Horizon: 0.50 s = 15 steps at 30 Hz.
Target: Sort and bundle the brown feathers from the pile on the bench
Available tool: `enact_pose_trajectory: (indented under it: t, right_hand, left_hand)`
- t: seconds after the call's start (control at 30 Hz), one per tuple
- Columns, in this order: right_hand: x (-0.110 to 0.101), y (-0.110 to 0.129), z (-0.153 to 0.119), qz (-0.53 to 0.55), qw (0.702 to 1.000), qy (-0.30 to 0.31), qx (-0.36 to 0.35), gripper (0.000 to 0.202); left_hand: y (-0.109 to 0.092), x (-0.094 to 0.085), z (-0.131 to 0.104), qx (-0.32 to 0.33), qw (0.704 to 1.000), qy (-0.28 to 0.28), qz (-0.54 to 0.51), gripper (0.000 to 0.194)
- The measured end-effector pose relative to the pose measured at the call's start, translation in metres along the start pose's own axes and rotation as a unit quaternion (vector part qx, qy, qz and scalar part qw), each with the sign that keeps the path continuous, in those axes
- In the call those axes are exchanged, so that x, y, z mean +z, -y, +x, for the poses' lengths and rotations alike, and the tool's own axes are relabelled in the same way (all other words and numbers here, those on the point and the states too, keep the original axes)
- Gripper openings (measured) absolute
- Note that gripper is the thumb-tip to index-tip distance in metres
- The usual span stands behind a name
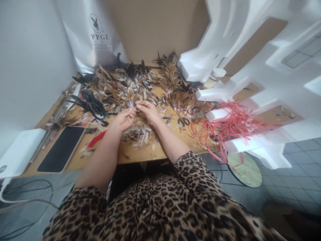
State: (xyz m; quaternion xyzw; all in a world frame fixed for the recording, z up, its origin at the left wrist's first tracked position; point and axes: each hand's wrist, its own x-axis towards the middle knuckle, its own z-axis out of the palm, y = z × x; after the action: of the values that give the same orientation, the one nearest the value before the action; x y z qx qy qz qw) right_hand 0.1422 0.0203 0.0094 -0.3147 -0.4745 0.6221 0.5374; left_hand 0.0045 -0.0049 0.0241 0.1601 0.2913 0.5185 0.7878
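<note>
- A small feather tuft (130,101) at the centre of the frame, pinched in the left hand's (124,119) fingers.
- The right hand (148,112) just beside it, fingers pinched together — on what, I cannot tell.
- Loose feathers (138,134) on the surface (140,156) around them.
- Right of centre — scissors (184,121), then red ribbons (237,124).
- Lower left, a phone (61,149).

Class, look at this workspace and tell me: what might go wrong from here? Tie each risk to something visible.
1. Loose feathers surround the left hand and right hand, so nearby pieces could get brushed aside.
2. The scissors lie close to the right forearm; a sideways sweep might knock them.
3. Tangled red ribbons spill past the table edge and could snag or slip down.
</note>
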Motion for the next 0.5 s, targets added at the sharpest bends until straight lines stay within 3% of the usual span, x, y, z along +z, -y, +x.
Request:
enact_pose_trajectory:
  t: [0.17,0.3,0.4,0.5]
  right_hand:
    - [0.0010,0.0042,-0.0001,-0.040,0.998,-0.017,-0.040,0.024]
    - [-0.0006,0.0013,0.0020,-0.062,0.997,-0.031,-0.047,0.024]
    - [-0.0030,-0.0019,0.0044,-0.097,0.993,-0.042,-0.058,0.024]
    - [-0.0044,-0.0017,0.0054,-0.119,0.989,-0.033,-0.082,0.024]
  left_hand:
    - [0.0008,-0.0035,0.0019,0.000,0.999,0.010,0.038,0.014]
    - [0.0042,-0.0071,0.0053,0.089,0.984,-0.006,0.154,0.002]
    - [0.0070,-0.0079,0.0066,0.143,0.966,-0.021,0.213,0.011]
    - [0.0072,-0.0091,0.0074,0.130,0.968,-0.022,0.215,0.013]
